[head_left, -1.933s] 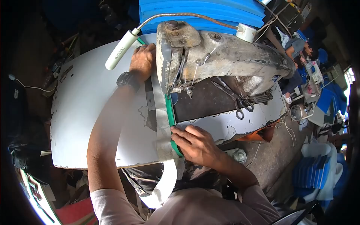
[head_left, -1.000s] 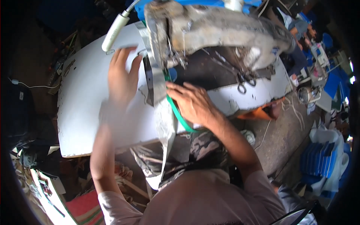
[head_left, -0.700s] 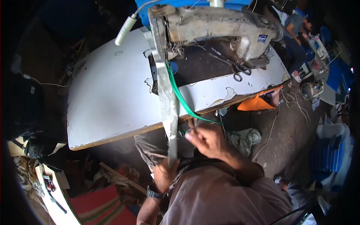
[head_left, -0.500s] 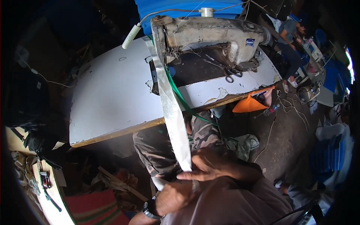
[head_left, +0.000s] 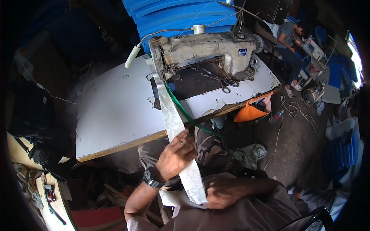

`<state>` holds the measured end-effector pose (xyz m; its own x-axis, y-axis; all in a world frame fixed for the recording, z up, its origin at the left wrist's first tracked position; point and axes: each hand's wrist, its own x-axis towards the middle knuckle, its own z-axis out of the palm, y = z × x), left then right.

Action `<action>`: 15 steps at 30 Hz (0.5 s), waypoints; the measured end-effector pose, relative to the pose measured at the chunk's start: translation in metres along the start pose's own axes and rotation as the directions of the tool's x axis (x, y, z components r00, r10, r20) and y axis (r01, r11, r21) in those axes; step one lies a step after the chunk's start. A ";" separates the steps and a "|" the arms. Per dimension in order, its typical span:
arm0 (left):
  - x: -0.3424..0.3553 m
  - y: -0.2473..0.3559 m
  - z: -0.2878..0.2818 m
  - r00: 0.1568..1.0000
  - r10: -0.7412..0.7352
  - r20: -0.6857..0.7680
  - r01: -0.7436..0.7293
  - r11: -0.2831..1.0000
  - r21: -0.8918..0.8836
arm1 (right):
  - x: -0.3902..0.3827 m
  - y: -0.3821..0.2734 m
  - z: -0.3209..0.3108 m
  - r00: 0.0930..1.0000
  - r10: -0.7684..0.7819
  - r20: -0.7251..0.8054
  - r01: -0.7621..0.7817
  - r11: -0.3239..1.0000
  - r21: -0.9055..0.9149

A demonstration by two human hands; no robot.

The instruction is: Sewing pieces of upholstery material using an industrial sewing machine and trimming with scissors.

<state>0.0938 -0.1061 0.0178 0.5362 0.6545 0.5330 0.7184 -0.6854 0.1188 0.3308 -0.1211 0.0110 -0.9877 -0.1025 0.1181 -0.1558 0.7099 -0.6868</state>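
A long, whitish strip of material (head_left: pixel 172 115) runs from beside the sewing machine's (head_left: pixel 200 50) needle end, over the table edge and down to my lap. My left hand (head_left: pixel 177 156), with a dark watch on the wrist, is closed around the strip just below the table edge. Lower down, against my shirt, my right hand (head_left: pixel 223 192) pinches the strip where it turns back to the left; its fingertips are partly hidden. A green band (head_left: pixel 181 107) trails from under the needle area beside the strip and over the edge.
Scissors (head_left: pixel 223 81) lie on the machine bed of the white table (head_left: pixel 111 115). An orange pouch (head_left: pixel 250 112) hangs under the table's right edge. Blue foam sheets (head_left: pixel 177 17) are stacked behind. Another person (head_left: pixel 287 42) sits at a machine at far right; cords (head_left: pixel 298 109) lie on the floor.
My left hand has moved up along the strip from my lap to near the table edge. The right hand has shifted slightly down and right with the strip's lower part. The view has tilted.
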 end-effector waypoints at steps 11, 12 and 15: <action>-0.022 0.024 0.054 0.879 -0.370 -0.300 0.223 0.876 -0.428 | 0.055 0.179 -0.142 0.845 -0.110 -0.524 -0.338 0.650 -0.681; -0.025 0.025 0.057 0.879 -0.381 -0.288 0.236 0.871 -0.431 | 0.063 0.187 -0.142 0.861 -0.136 -0.490 -0.288 0.662 -0.692; -0.032 0.024 0.063 0.874 -0.413 -0.255 0.270 0.850 -0.451 | 0.073 0.195 -0.142 0.876 -0.160 -0.454 -0.231 0.687 -0.688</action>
<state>0.1214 -0.1232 -0.0493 0.0593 0.7740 0.6304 0.5559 -0.5502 0.6231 0.2301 0.1086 -0.0123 -0.8346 0.1131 0.5391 0.1306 0.9914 -0.0057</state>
